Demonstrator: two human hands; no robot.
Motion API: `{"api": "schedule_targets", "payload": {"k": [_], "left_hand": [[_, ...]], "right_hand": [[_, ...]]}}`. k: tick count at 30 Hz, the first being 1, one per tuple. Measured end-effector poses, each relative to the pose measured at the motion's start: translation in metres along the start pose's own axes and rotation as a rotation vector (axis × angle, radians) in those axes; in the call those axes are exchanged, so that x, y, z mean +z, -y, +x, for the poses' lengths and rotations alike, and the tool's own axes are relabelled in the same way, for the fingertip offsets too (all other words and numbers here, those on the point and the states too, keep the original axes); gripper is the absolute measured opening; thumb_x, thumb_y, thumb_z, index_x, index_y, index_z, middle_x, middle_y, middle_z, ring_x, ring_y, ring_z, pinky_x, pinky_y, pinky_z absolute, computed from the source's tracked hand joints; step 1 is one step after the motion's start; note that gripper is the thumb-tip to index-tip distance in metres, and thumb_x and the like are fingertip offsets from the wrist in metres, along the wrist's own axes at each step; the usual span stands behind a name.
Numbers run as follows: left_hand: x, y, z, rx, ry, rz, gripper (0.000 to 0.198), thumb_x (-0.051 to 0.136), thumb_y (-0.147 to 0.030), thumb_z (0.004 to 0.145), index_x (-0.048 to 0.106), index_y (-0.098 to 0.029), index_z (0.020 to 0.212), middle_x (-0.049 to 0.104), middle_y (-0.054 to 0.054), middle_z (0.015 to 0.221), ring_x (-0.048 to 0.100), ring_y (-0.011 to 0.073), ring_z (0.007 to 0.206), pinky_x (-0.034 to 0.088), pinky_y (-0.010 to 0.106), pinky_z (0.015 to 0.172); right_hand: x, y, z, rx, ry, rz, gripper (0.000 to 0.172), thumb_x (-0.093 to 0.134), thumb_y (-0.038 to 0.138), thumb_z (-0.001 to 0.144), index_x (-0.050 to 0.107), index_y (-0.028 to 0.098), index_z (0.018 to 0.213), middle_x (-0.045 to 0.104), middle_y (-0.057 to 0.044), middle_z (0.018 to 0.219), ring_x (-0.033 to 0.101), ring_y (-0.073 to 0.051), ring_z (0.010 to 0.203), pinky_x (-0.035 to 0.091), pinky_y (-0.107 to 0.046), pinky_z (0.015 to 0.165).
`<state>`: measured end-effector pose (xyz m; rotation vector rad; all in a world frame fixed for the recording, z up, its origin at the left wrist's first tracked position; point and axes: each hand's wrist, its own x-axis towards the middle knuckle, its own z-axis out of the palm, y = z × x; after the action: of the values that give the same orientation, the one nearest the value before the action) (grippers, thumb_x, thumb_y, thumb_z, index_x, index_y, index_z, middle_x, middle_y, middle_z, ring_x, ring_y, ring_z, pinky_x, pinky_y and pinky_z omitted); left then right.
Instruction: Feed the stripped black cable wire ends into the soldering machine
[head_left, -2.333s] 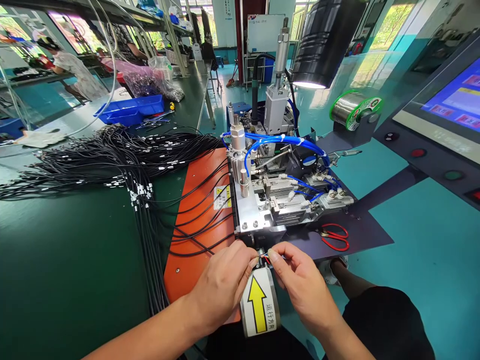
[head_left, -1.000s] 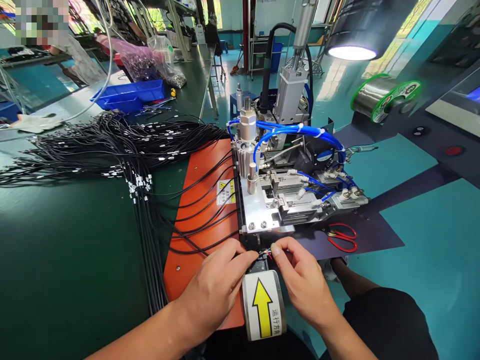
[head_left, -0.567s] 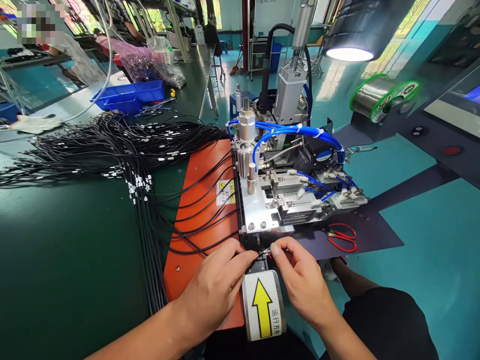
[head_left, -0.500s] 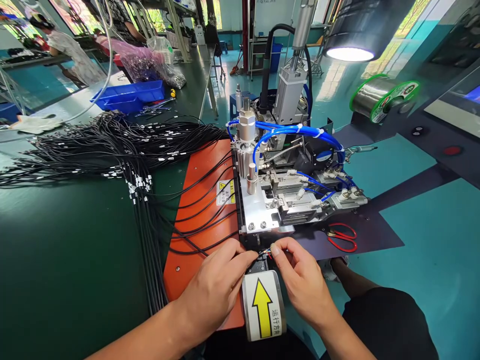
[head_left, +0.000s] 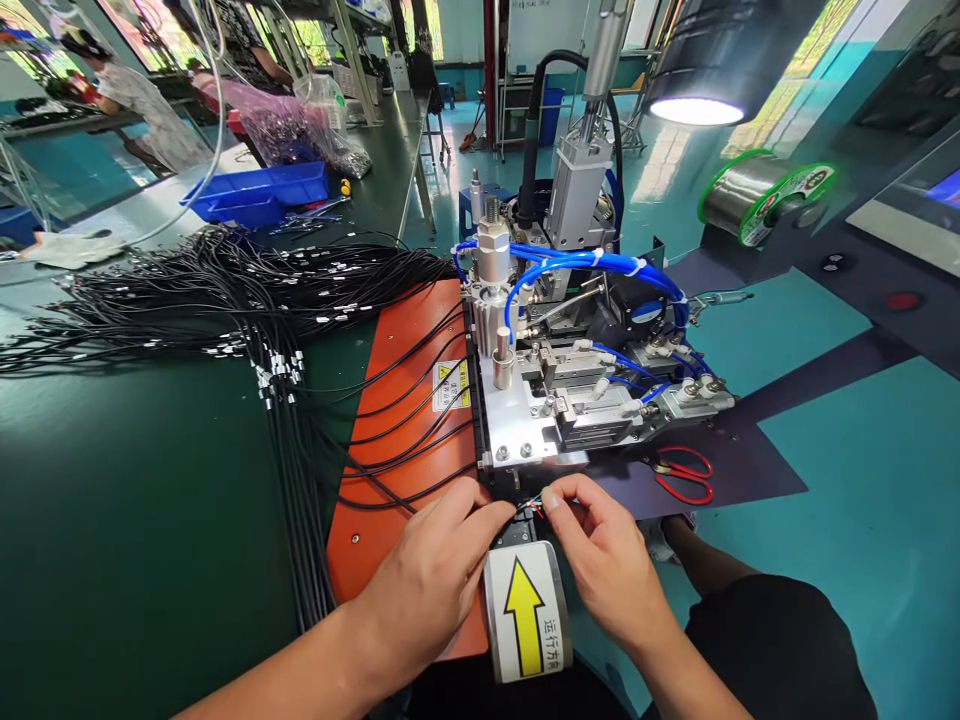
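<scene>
My left hand [head_left: 442,560] is closed in a pinch on a black cable close to its stripped end, at the front of a metal machine [head_left: 517,420]. Thin coloured wires [head_left: 534,504], red and blue among them, fan out of that end. The fingertips of my right hand [head_left: 600,550] pinch these wires; the exact tips are hidden. Just below the fingers is a white label with a yellow arrow [head_left: 523,610] on a rounded cover. Several black cables [head_left: 405,425] cross the orange plate [head_left: 405,545] from the machine's left side.
A large pile of black cables [head_left: 225,270] lies on the dark green table [head_left: 150,500] to the left. Red-handled scissors [head_left: 684,474] rest right of the machine. A solder spool [head_left: 765,195], a lit lamp [head_left: 697,105] and a blue tray [head_left: 259,190] stand farther off. A person [head_left: 150,110] sits at the back left.
Both hands stay almost in place, still pinching the cable and its wires. The fine wires between the fingertips have shifted very slightly.
</scene>
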<state>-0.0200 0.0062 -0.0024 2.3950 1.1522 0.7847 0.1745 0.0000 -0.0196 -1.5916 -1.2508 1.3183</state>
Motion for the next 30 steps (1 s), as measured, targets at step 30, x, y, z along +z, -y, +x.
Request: {"api": "schedule_targets", "payload": {"k": [30], "left_hand": [[0.0026, 0.0008, -0.0017, 0.05, 0.102, 0.089, 0.03, 0.037, -0.008, 0.099, 0.058, -0.011, 0.12, 0.055, 0.011, 0.098, 0.056, 0.023, 0.086, 0.057, 0.038, 0.072]], "right_hand": [[0.0071, -0.0059, 0.0, 0.007, -0.011, 0.054, 0.037, 0.051, 0.055, 0.096, 0.061, 0.021, 0.085, 0.058, 0.002, 0.072, 0.049, -0.013, 0.062, 0.041, -0.023, 0.056]]}}
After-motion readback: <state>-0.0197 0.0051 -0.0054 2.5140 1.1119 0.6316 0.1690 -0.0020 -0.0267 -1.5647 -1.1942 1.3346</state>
